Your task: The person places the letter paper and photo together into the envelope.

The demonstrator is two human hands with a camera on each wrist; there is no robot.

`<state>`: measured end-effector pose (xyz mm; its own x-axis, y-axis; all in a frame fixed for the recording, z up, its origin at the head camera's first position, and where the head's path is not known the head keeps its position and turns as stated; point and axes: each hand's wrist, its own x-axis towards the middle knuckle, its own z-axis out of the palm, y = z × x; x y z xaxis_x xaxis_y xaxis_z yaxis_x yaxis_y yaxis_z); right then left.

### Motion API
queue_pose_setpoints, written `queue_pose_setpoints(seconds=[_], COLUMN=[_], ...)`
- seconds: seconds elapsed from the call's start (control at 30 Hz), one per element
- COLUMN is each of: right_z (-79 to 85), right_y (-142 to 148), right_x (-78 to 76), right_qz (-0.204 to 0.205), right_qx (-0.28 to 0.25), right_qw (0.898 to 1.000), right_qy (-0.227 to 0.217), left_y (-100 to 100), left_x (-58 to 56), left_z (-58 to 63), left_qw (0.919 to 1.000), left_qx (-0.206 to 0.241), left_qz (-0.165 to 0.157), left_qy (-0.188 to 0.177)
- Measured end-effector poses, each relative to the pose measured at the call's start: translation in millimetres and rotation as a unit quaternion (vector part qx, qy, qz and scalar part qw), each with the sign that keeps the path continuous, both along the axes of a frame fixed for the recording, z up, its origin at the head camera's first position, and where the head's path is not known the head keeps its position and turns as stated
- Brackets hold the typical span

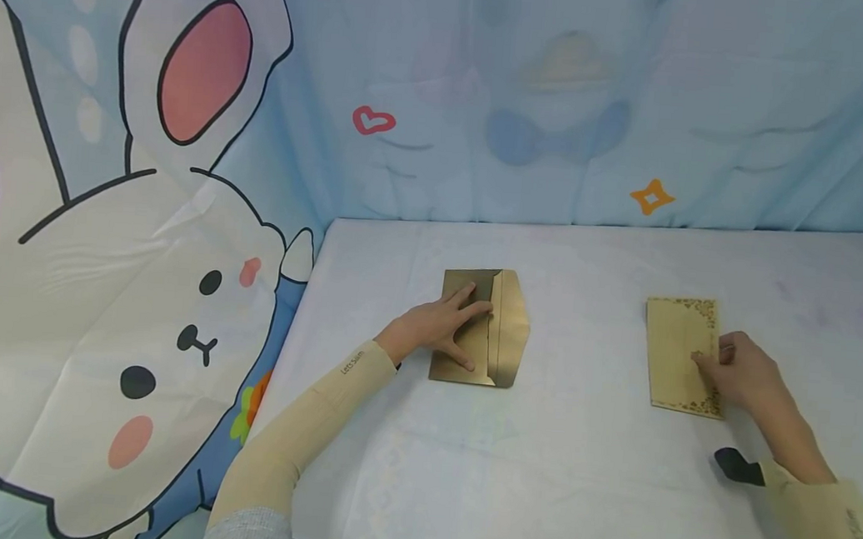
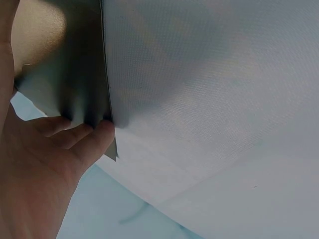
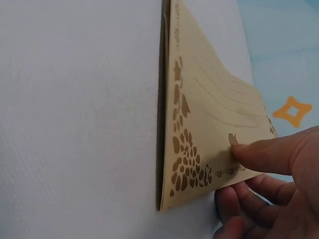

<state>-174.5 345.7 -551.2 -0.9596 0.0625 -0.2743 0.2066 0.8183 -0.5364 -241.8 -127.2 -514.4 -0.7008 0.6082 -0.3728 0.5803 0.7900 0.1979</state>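
A gold envelope (image 1: 505,333) lies on the table at the middle of the head view, its flap opened out to the right. My left hand (image 1: 435,324) rests on it with the fingers spread. In the left wrist view, several fingertips touch the envelope (image 2: 55,74) near one edge. To the right, a cream card (image 1: 677,345) with brown floral corners is in my right hand (image 1: 755,376). The right wrist view has the thumb on the card's (image 3: 209,109) printed, lined face and the other fingers curled beneath. Its near edge looks layered.
A white cloth covers the table (image 1: 567,479). Behind it hangs a light blue curtain (image 1: 447,45), and a large printed rabbit (image 1: 97,321) fills the left side. A black strap end (image 1: 737,466) sticks out at my right wrist.
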Motion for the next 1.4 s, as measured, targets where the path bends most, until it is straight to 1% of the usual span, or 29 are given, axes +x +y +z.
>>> queue_pose_setpoints(seconds=[0.17,0.23,0.37,0.47,0.6,0.77,0.97,1.17,1.4], right_z=[2.6,1.8,-1.4,-3.0,-2.2,1.0,7.1,7.0,7.9], right_y=[1.7,2.6,4.2,4.8,2.1,-7.9,-23.9,-42.4,-62.3], right_x=[2.9,2.8,2.4,2.1,1.0,-0.6,-2.0,-4.8,-6.8], right_qz=[-0.001,-0.004,-0.025,-0.026,-0.017,-0.009,0.008,0.018,0.026], right_qx=[-0.001,-0.003,-0.031,-0.062,-0.109,-0.16,-0.173,-0.188,-0.198], right_qw=[0.999,0.999,0.999,0.998,0.994,0.987,0.985,0.982,0.98], right_qy=[0.036,0.039,0.012,-0.002,-0.008,-0.008,-0.005,0.003,-0.001], left_y=[-0.3,-0.3,-0.2,0.2,0.6,0.3,-0.2,0.1,0.0], left_x=[-0.1,-0.2,-0.1,0.0,-0.5,-1.4,-2.4,-2.7,-3.5], left_z=[-1.1,-1.5,-1.9,-1.5,-1.3,-2.5,-3.7,-0.8,-5.8], left_qw=[1.0,1.0,1.0,1.0,1.0,1.0,1.0,1.0,1.0], left_qx=[0.001,0.001,-0.001,-0.001,-0.001,0.002,0.002,0.001,-0.009], left_qz=[0.001,0.001,0.0,0.001,0.001,-0.003,-0.004,0.0,-0.003], left_qy=[0.0,0.0,0.001,0.001,0.002,0.002,0.001,-0.004,0.004])
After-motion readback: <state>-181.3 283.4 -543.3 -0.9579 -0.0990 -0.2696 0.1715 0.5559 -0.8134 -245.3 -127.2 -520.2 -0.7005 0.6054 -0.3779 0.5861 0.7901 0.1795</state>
